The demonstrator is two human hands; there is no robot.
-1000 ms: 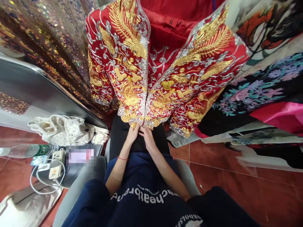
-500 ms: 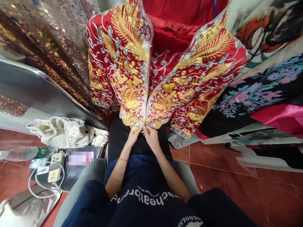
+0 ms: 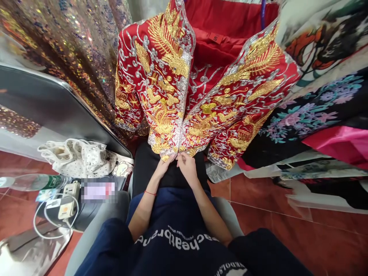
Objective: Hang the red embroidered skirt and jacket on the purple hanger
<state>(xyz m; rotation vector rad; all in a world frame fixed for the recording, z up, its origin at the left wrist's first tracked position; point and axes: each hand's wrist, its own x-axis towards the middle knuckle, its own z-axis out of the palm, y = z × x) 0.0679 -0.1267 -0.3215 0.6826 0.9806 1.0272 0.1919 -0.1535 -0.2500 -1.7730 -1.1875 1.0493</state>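
A red jacket (image 3: 161,92) with gold and silver embroidery hangs in front of me, its lower hem just above my lap. Its two front edges meet near the bottom and spread apart toward the collar. My left hand (image 3: 165,165) pinches the hem at the lower corner of the left front panel. Close beside it, my right hand (image 3: 186,165) has its fingers curled at the bottom of the front edge, by the right panel's corner. What lies between the right fingertips is too small to make out.
At left stand a dark glossy panel (image 3: 57,99), a dotted white cloth (image 3: 83,157), a plastic bottle (image 3: 31,181) and a power strip (image 3: 69,199) with a white cable. A sequined fabric (image 3: 77,50) hangs behind; a black floral garment (image 3: 310,111) hangs at right.
The jacket's upper part appears shifted slightly right and lower in view. My right hand has moved a little right, its fingers more curled, while my left hand stays at the hem.
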